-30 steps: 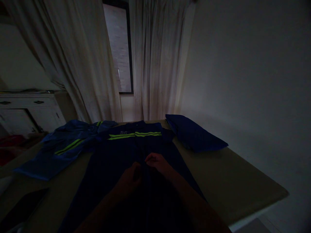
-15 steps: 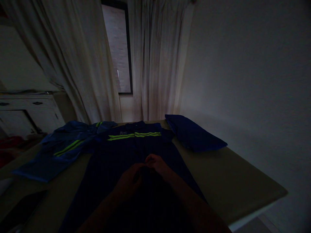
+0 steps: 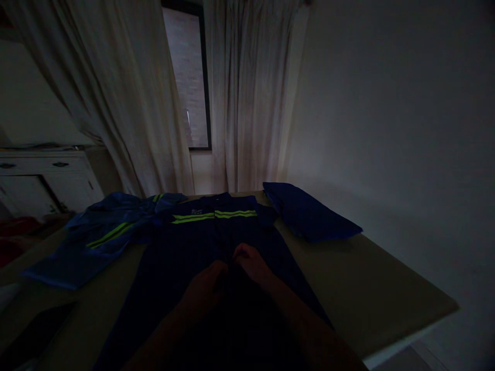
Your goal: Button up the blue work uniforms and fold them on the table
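A dark navy work garment (image 3: 193, 247) with two yellow-green reflective stripes across its chest lies spread flat on the table (image 3: 371, 288). My left hand (image 3: 207, 286) and my right hand (image 3: 249, 260) sit close together on the garment's middle front, fingers curled and pinching the cloth along its centre line. The room is dim, so what lies between the fingertips is hard to make out.
A lighter blue garment (image 3: 96, 237) with reflective stripes lies crumpled at the left. A folded dark blue piece (image 3: 309, 214) rests at the back right. A dark flat object (image 3: 34, 335) lies at the front left. Curtains (image 3: 127, 93), a window and a white cabinet (image 3: 46, 175) stand behind.
Both hands have drawn closer together on the garment's centre front, and the left hand moved slightly up toward the right. The garments have not shifted.
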`<act>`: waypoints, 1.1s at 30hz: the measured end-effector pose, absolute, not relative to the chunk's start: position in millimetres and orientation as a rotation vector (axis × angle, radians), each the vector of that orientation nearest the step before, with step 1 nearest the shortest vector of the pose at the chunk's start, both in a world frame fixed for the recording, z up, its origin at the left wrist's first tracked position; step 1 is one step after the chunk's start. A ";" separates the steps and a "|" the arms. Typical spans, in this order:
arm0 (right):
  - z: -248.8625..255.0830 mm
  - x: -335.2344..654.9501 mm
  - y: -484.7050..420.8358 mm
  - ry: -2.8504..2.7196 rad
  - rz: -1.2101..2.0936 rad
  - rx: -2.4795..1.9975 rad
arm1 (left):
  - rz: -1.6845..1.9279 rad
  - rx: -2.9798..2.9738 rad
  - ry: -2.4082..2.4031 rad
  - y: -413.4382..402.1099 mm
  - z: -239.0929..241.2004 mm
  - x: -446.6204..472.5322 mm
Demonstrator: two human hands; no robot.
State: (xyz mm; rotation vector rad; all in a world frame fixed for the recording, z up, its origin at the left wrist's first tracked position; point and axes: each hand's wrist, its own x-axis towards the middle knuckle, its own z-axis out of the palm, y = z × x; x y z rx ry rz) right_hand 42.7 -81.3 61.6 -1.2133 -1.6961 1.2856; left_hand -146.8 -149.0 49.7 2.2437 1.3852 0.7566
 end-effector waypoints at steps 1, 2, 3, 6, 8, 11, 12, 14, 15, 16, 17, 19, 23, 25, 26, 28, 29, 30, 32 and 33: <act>63.1 45.2 -80.9 -1.790 1.201 -1.196 | 0.757 2.262 1.357 -149.1 50.3 -146.9; 64.8 47.7 -80.8 -1.889 1.137 -1.178 | 0.751 2.278 1.333 -149.5 51.4 -147.0; 66.8 49.9 -81.1 -1.979 1.092 -1.165 | 0.738 2.286 1.326 -150.1 52.8 -147.0; 73.8 54.2 -86.5 -2.134 0.988 -1.207 | 0.720 2.261 1.426 -151.2 56.6 -147.0; 79.0 54.7 -94.1 -2.162 0.953 -1.259 | 0.736 2.239 1.478 -150.5 55.7 -147.5; 83.9 53.3 -107.9 -2.225 0.957 -1.280 | 0.748 2.204 1.458 -146.7 49.1 -149.5; 84.2 52.8 -111.4 -2.256 0.939 -1.272 | 0.756 2.180 1.453 -145.2 46.9 -150.5; 82.6 52.6 -114.9 -2.308 0.858 -1.246 | 0.750 2.109 1.431 -142.3 45.2 -153.5; 81.0 53.0 -114.7 -2.328 0.822 -1.232 | 0.733 2.071 1.408 -141.2 46.0 -155.4; 79.2 53.5 -113.4 -2.345 0.801 -1.216 | 0.706 2.033 1.380 -140.4 48.0 -157.8; 77.4 54.1 -111.3 -2.361 0.789 -1.201 | 0.673 1.995 1.354 -139.9 50.8 -160.3; 74.3 54.6 -106.9 -2.378 0.778 -1.173 | 0.611 1.932 1.320 -139.4 57.0 -165.5; 73.0 48.7 -106.5 -2.343 0.718 -1.246 | 0.619 1.882 1.279 -138.8 60.8 -171.2; 75.6 44.1 -110.4 -2.309 0.660 -1.303 | 0.648 1.888 1.284 -138.4 57.8 -170.8; 77.5 42.5 -112.3 -2.291 0.638 -1.317 | 0.664 1.898 1.302 -138.2 56.0 -170.0; 81.5 42.6 -114.3 -2.253 0.619 -1.306 | 0.691 1.926 1.338 -138.1 53.2 -168.0; 83.2 44.4 -113.9 -2.247 0.638 -1.279 | 0.703 1.937 1.344 -138.4 52.6 -166.9; 84.3 47.3 -112.8 -2.260 0.678 -1.234 | 0.713 1.943 1.340 -138.8 52.6 -165.8; 84.6 54.3 -108.9 -2.318 0.818 -1.131 | 0.712 1.950 1.329 -140.3 54.5 -163.7; 83.9 57.5 -106.9 -2.346 0.895 -1.089 | 0.703 1.953 1.333 -141.2 56.1 -162.8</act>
